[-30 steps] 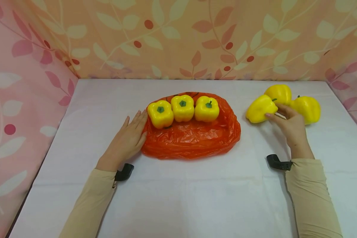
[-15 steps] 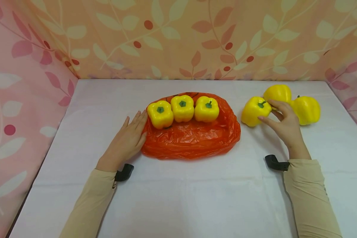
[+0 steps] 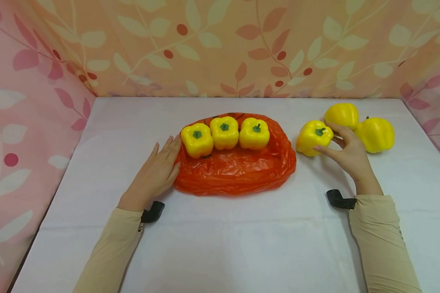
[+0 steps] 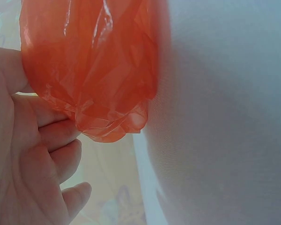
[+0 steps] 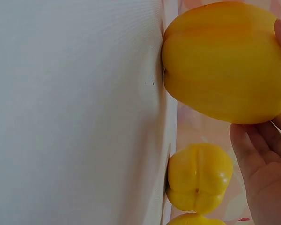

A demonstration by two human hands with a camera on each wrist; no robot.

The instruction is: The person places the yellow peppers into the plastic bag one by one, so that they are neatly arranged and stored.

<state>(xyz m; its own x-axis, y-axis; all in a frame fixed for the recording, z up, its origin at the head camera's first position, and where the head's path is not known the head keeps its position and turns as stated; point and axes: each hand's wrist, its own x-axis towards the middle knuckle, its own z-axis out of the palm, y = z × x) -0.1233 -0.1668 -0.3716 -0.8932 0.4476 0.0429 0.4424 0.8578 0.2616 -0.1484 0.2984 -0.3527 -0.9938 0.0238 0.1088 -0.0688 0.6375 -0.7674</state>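
My right hand holds a yellow bell pepper between thumb and fingers. It stands upright on the table just right of a red plastic bag, its green stem upward. In the right wrist view the pepper's base meets the white cloth. Three more yellow bell peppers, the left one, the middle one and the right one, stand in a row along the bag's far side. Against the bag's left edge rests my left hand, fingers extended; the left wrist view shows them touching the crumpled plastic.
Behind my right hand lie two loose yellow peppers, one farther back and one to the right. A white cloth covers the table. Floral curtains hang at the back and sides.
My right hand has moved the pepper left and slightly nearer, away from the two loose ones. The pepper has gone from tilted to upright. My left hand and the bag have stayed put.
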